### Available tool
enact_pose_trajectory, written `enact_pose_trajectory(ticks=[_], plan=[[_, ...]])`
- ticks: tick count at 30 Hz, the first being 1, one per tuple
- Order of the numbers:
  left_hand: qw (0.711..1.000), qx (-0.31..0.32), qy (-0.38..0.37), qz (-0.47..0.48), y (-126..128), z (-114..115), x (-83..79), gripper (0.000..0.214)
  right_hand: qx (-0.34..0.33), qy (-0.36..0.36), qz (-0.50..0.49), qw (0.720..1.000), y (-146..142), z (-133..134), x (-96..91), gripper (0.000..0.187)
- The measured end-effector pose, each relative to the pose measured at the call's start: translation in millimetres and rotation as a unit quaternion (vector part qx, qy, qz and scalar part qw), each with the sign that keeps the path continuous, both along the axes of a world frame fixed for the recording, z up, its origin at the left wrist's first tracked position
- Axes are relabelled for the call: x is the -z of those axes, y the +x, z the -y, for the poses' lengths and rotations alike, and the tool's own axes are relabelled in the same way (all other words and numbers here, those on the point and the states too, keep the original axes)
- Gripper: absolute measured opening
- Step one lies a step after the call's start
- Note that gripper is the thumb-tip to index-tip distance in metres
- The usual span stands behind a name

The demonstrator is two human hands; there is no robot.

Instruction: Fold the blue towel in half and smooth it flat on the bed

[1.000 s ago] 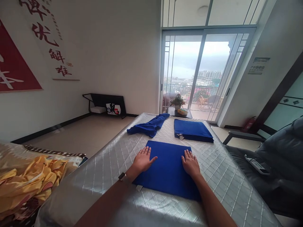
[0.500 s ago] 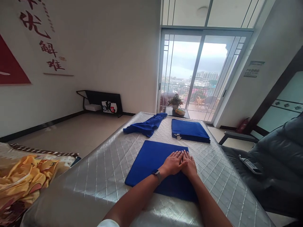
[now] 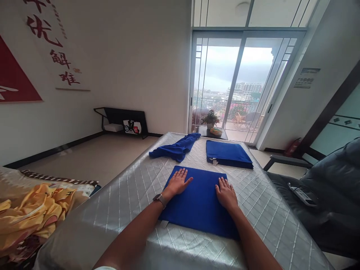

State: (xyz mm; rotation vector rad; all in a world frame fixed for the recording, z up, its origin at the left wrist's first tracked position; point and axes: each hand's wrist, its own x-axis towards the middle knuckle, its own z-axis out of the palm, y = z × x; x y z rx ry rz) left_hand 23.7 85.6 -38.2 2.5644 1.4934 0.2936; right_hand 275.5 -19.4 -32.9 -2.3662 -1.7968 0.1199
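A flat, folded blue cloth (image 3: 197, 202) lies on the silver quilted cover in front of me. My left hand (image 3: 178, 182) rests flat near its far left corner, fingers apart and thumb out. At the right edge my right hand (image 3: 227, 194) also lies flat, its fingers stretched out over the cloth. A small white tag pokes out at the cloth's near left corner. Further back on the right sits a stack of folded blue cloths (image 3: 229, 152) with white labels at its front. To its left, a crumpled blue cloth (image 3: 177, 147) lies loosely bunched.
The silver quilted cover (image 3: 123, 202) drapes over a wide table or bed. Yellow fabric (image 3: 36, 210) is heaped at the left. A dark armchair (image 3: 332, 202) with a remote-like device (image 3: 302, 195) stands right. Behind is a small table with a potted plant (image 3: 210, 118).
My left hand has moved left, away from my right hand, to the cloth's far left corner. The right hand stays near the right edge. The view has shifted slightly.
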Motion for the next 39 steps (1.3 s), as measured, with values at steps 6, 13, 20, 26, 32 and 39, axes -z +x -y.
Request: enact_pose_trajectory(ticks=[6, 13, 20, 26, 32, 39], plan=[[0.998, -0.061, 0.02, 0.006, -26.9, -13.7, 13.7, 0.09, -0.003, -0.009, 0.014, 1.0, 1.6, -1.3, 1.6, 0.062], [0.997, -0.076, 0.019, -0.015, -20.8, -10.4, 11.7, 0.088, -0.001, -0.009, 0.015, 1.0, 3.1, -2.0, 2.7, 0.062], [0.997, -0.077, 0.003, -0.027, -20.6, -7.3, 3.5, 0.089, -0.004, -0.024, 0.025, 0.999, 3.5, -2.8, 2.9, 0.062], [0.997, -0.072, -0.009, -0.02, -20.6, -5.1, 0.7, 0.089, -0.006, -0.057, 0.048, 0.997, 3.5, -4.7, 2.1, 0.063], [0.997, -0.07, -0.008, -0.012, -20.3, -5.8, 1.2, 0.089, -0.007, -0.1, 0.04, 0.994, 3.4, -6.1, -14.7, 0.063], [0.998, -0.068, -0.006, -0.006, -20.1, -5.7, 1.5, 0.092, 0.0, -0.025, 0.05, 0.998, 4.3, -28.2, -32.4, 0.057]])
